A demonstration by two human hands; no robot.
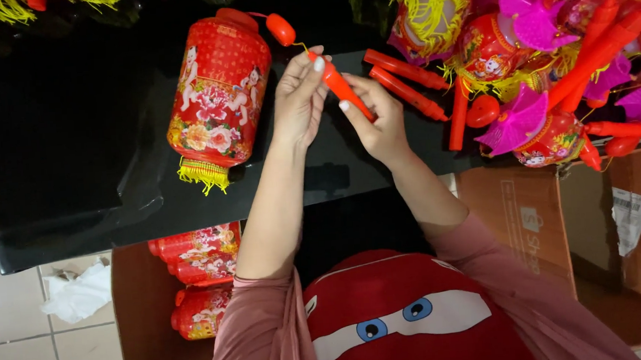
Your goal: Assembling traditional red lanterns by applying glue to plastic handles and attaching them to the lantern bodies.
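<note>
A: Right hand [380, 121] pinches the lower end of the orange stick [341, 90], fingers pressed on it.

B: Axis?

A: Runs 5 to 11 o'clock, held above the tabletop [73, 143]. Left hand [297, 100] pinches the upper tip, fingers closed around it.

B: And the lantern?

A: Red lantern [215, 97] lies on its side at 9 o'clock from the left hand. A cord links the stick tip to the lantern's red bulb [280, 28] at 11 o'clock, though it's thin, hard to trace. Left hand is nearer.
</note>
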